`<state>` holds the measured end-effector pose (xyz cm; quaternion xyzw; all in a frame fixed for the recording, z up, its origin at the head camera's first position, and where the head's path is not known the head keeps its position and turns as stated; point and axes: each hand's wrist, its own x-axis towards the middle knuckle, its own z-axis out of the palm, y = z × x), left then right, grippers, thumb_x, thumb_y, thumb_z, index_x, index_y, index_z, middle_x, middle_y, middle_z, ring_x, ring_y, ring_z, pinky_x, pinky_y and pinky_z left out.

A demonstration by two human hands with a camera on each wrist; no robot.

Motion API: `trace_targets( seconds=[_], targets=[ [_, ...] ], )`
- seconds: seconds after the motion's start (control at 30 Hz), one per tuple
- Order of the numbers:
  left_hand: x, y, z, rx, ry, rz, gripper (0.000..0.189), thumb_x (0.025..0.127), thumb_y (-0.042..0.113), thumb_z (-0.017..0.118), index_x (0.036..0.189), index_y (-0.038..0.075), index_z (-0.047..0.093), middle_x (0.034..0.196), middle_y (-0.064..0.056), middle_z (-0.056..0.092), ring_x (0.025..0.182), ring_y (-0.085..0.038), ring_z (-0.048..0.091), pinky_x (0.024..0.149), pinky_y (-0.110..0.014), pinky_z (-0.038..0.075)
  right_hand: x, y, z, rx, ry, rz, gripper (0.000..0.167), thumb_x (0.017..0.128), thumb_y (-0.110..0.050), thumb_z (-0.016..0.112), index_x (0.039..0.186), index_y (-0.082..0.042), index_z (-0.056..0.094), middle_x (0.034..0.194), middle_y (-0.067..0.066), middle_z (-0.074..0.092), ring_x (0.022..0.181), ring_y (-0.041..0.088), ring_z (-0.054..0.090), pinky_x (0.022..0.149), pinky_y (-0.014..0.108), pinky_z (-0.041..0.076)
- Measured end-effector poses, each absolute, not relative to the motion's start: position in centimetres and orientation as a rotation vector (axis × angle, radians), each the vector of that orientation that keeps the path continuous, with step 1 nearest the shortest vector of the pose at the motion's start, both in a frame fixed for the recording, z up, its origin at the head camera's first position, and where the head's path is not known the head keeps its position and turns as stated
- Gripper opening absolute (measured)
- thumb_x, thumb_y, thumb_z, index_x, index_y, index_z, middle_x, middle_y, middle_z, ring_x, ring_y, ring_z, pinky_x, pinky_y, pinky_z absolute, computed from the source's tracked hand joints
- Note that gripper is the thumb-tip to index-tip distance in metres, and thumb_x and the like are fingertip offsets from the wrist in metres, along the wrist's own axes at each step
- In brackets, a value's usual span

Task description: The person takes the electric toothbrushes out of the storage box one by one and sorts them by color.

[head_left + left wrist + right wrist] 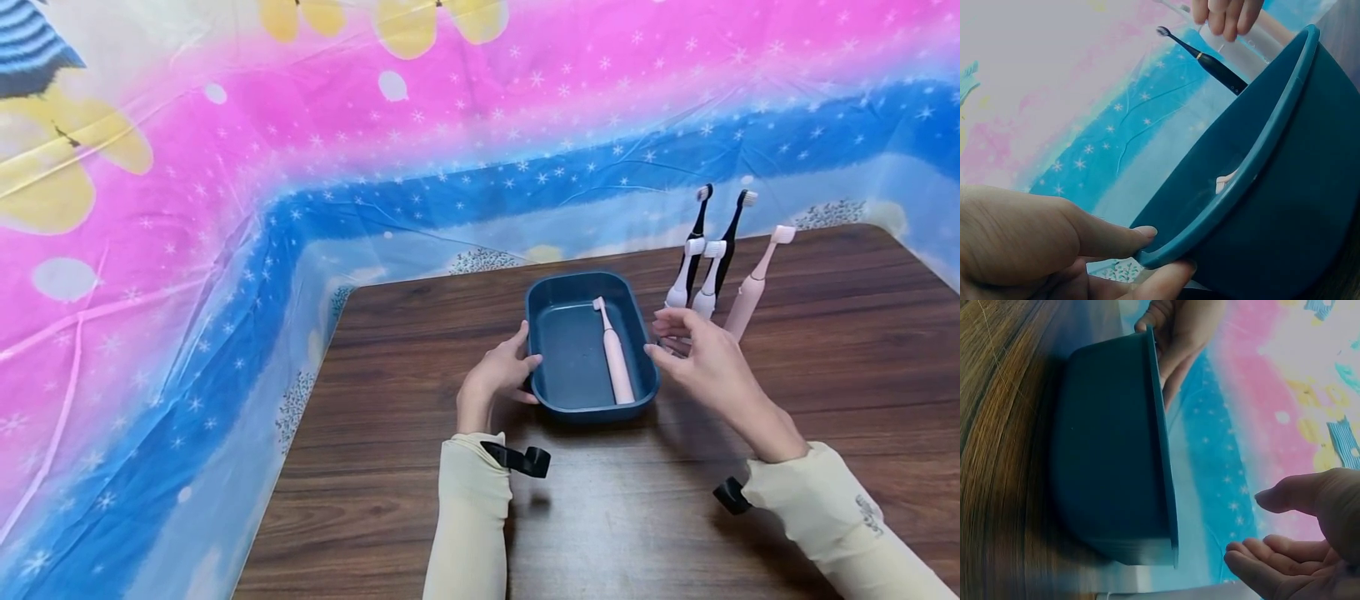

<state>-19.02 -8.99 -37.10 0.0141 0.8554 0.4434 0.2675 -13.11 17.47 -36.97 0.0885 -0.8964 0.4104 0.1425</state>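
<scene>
A dark teal plastic bin [577, 350] sits on the table with a pink electric toothbrush [617, 362] lying lengthwise in its right half. My left hand [498, 371] grips the bin's left rim, thumb on the inner side and fingers beneath the lip, as the left wrist view shows up close. Just beyond the right rim is my right hand [705, 358], its thumb and fingers apart with nothing between them; the right wrist view shows a gap between the hand [1297, 537] and the bin [1110, 444].
Upright electric toothbrushes stand behind my right hand: two black ones, the right one [729, 237] nearer the pink, two white ones, one of them a white toothbrush [707, 292], and a pink toothbrush [752, 287]. A patterned cloth [465, 150] hangs behind the wooden table [405, 367].
</scene>
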Motion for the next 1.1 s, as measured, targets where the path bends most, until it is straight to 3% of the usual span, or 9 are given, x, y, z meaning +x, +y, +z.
trace_targets(
  seconds=[1.1],
  targets=[
    [-19.1, -9.0, -37.4, 0.025, 2.302, 1.209, 0.066, 0.102, 0.028, 0.046, 0.153, 0.036, 0.006, 0.160, -0.011, 0.016, 0.069, -0.023, 0.068, 0.079, -0.045, 0.058, -15.6, 13.8, -37.8, 0.156, -2.964, 1.065, 0.056, 0.090, -0.015, 0.064, 0.134, 0.011, 0.043, 0.126, 0.030, 0.054, 0.112, 0.041, 0.056, 0.095, 0.055, 0.049]
  ],
)
